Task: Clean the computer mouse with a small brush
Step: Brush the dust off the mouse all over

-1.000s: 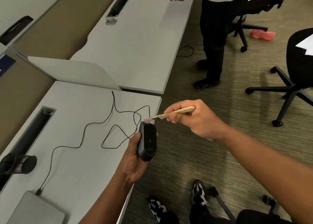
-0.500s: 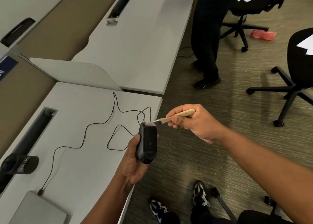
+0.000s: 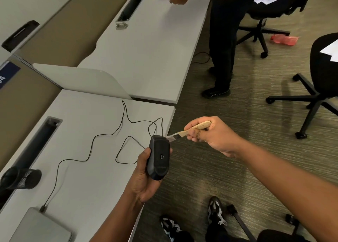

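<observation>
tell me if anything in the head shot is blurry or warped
Head view: the mouse in the left hand is fairly sharp, while the brush bristles look smeared; the far desk and the floor near the top right are streaked with motion blur; the wide lens bends the desk edges; lighting is soft and even, with no glare.

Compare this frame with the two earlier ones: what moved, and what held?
The brush tip dropped from just above the mouse front end to its front right corner. The right hand came slightly lower. The left hand keeps its grip on the mouse, underside up. The cable shifted a little on the desk.
</observation>
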`<state>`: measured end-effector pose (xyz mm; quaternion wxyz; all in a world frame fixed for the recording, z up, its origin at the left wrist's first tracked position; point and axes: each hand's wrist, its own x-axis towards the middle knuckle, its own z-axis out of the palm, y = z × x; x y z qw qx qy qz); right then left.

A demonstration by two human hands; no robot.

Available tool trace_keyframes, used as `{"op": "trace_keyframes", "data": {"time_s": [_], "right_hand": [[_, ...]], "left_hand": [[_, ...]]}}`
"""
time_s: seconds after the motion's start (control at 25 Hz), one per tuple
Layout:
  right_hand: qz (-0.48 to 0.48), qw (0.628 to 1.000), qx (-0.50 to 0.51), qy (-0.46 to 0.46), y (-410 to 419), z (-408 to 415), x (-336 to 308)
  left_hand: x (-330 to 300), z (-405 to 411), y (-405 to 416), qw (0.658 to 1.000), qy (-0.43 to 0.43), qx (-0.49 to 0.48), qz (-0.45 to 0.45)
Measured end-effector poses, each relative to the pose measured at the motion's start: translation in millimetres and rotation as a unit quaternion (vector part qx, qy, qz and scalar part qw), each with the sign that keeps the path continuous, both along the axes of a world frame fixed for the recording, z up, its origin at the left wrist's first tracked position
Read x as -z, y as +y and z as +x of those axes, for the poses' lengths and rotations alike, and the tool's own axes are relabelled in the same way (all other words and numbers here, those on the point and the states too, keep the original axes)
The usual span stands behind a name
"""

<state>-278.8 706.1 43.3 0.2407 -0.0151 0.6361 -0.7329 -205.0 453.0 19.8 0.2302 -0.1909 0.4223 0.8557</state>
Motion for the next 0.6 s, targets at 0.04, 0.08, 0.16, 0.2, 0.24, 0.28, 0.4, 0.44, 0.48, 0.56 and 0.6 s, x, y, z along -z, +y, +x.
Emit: {"op": "trace_keyframes", "data": {"time_s": [0.04, 0.08, 0.16, 0.2, 0.24, 0.28, 0.4, 0.44, 0.48, 0.56, 0.6], "right_hand": [[-0.023, 1.000, 0.010, -0.009, 0.7, -0.6, -0.5], [-0.051, 0.998, 0.013, -0.022, 1.2, -1.0, -2.2], [-0.037, 0.999, -0.006, -0.021, 1.7, -1.7, -3.0], [0.005, 1.000, -0.012, -0.006, 2.0, -2.0, -2.7], [0.041, 0.999, -0.006, 0.009, 2.3, -2.4, -2.6], [0.051, 0.998, 0.015, 0.021, 2.8, -2.8, -2.9], [-0.059, 0.996, 0.049, 0.040, 2.7, -2.5, -9.5], [-0.073, 0.996, 0.032, 0.050, 0.5, -2.0, -12.6], [-0.053, 0.996, 0.009, 0.066, -1.6, -2.1, -14.2], [0.028, 0.995, -0.018, 0.099, -4.1, -4.0, -15.7], [0.057, 0.993, -0.014, 0.106, -4.0, -5.8, -16.7]], "left_hand": [[-0.5, -0.6, 0.7, 1.000, 0.000, -0.002, 0.005], [-0.7, -0.7, 1.2, 1.000, -0.001, -0.003, 0.011], [-0.4, -0.9, 0.9, 1.000, -0.004, -0.006, 0.011], [0.7, -0.9, 0.2, 1.000, -0.004, -0.008, 0.005], [1.7, -1.0, -0.4, 1.000, -0.003, -0.008, 0.001], [2.7, -1.4, -1.3, 1.000, 0.000, -0.006, -0.002], [7.5, -2.5, -3.9, 0.999, 0.006, -0.002, -0.038], [9.5, -2.8, -5.1, 0.998, 0.008, 0.002, -0.063], [10.6, -2.9, -5.9, 0.996, 0.011, 0.010, -0.089], [12.5, -3.3, -6.7, 0.989, 0.023, 0.028, -0.142], [12.5, -3.2, -7.2, 0.985, 0.031, 0.032, -0.167]]}}
